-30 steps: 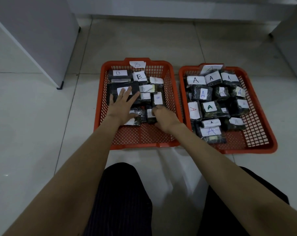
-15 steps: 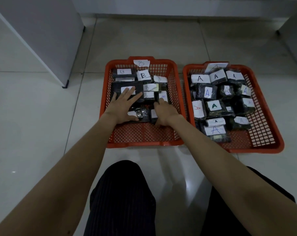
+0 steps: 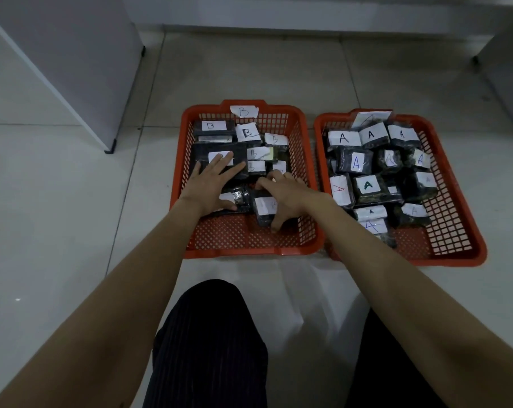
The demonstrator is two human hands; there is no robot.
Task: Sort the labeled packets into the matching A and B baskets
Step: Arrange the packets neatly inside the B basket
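Note:
Two orange baskets stand side by side on the floor. The left basket (image 3: 249, 251) bears a B tag and holds several dark packets with B labels. The right basket (image 3: 411, 260) holds several packets with A labels. My left hand (image 3: 211, 187) lies flat with straight fingers on a large dark B packet (image 3: 202, 153) in the left basket. My right hand (image 3: 290, 195) is also in that basket, fingers and thumb curled round a small white-labelled packet (image 3: 264, 208). Its label is partly hidden by the hand.
Pale tiled floor (image 3: 58, 216) surrounds the baskets. A white cabinet (image 3: 81, 54) stands at the far left, and another cabinet's edge (image 3: 505, 72) is at the far right. My dark-trousered knees (image 3: 208, 343) are just in front of the baskets.
My right hand has spread its thumb toward the basket's near side and closed round the small packet. My left hand has stayed flat on the large packet.

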